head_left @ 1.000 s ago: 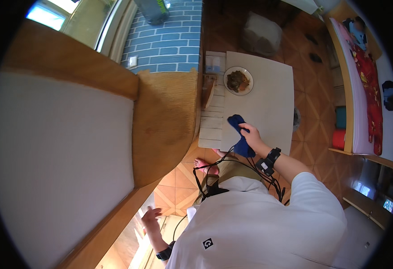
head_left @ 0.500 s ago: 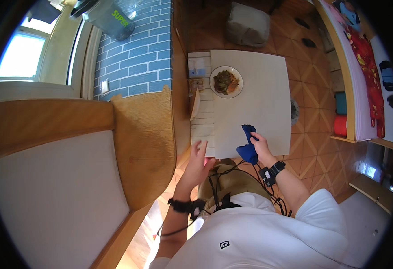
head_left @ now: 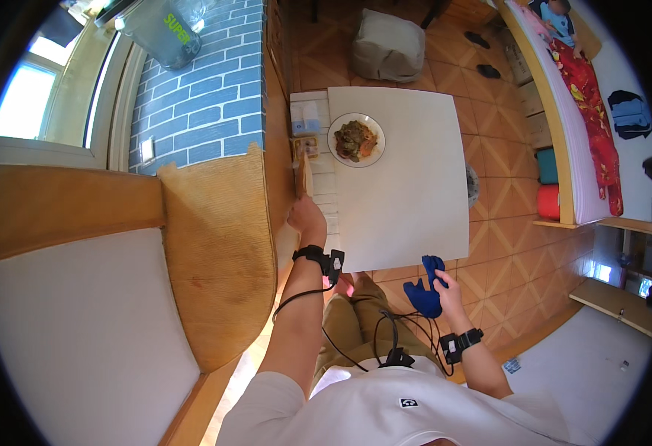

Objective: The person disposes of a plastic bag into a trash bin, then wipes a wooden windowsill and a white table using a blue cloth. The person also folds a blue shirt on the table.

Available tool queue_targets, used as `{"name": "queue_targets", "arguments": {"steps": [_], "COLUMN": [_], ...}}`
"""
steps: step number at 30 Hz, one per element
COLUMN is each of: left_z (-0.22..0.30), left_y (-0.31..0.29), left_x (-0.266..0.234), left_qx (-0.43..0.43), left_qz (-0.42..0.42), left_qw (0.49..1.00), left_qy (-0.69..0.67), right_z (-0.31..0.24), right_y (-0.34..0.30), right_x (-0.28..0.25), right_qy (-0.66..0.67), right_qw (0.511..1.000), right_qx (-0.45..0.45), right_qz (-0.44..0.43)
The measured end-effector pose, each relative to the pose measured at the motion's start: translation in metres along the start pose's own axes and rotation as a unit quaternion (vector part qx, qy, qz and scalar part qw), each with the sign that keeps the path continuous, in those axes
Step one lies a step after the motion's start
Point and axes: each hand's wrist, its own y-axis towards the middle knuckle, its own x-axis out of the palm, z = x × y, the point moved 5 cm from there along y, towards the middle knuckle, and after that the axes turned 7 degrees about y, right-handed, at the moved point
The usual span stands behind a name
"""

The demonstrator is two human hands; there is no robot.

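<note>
My right hand (head_left: 449, 291) is closed on a dark blue cloth (head_left: 424, 296), which hangs crumpled just off the near right corner of the white table (head_left: 408, 215). My left hand (head_left: 308, 215) reaches forward along the table's left side, beside the wooden cabinet. It is nearest to a thin beige flat thing (head_left: 306, 177) that leans upright there. The fingers of this hand are mostly hidden, so whether they grip that thing does not show. On the table's far left part stands a round white plate (head_left: 377, 157) of food with greens and orange pieces.
A blue-and-white pack (head_left: 306, 117) and a small yellowish box (head_left: 305, 146) sit on the slatted strip left of the plate. Beyond the table is a grey pouf (head_left: 389, 46). Black cables (head_left: 394, 334) hang before me. Another person (head_left: 560, 18) is on the bed at far right.
My left hand has moved forward to the cabinet side. My right hand has drawn the blue cloth back, from over the tabletop to beyond its near edge.
</note>
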Motion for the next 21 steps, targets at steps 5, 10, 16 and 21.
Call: {"name": "queue_targets", "arguments": {"steps": [5,10,16,21], "left_z": [0.036,0.11,0.178,0.225], "left_y": [-0.065,-0.115,-0.125,-0.121], "left_x": [-0.012,-0.006,0.043,0.081], "left_qx": [0.135,0.191,0.207,0.183], "left_qz": [0.049,0.0,-0.002,0.016], "left_qw": [0.99,0.975,0.969,0.966], "left_qy": [0.014,-0.117,-0.137,-0.185], "right_z": [0.015,0.012,0.015,0.0], "right_y": [-0.022,-0.017,0.025,0.084], "right_x": [-0.028,-0.04,-0.035,-0.054], "right_qy": [-0.026,-0.074,-0.194,-0.159], "right_qw": [0.999,0.997,0.977,0.972], "right_qx": [0.01,0.015,-0.059,-0.127], "right_qz": [0.027,0.011,-0.071,-0.117]}}
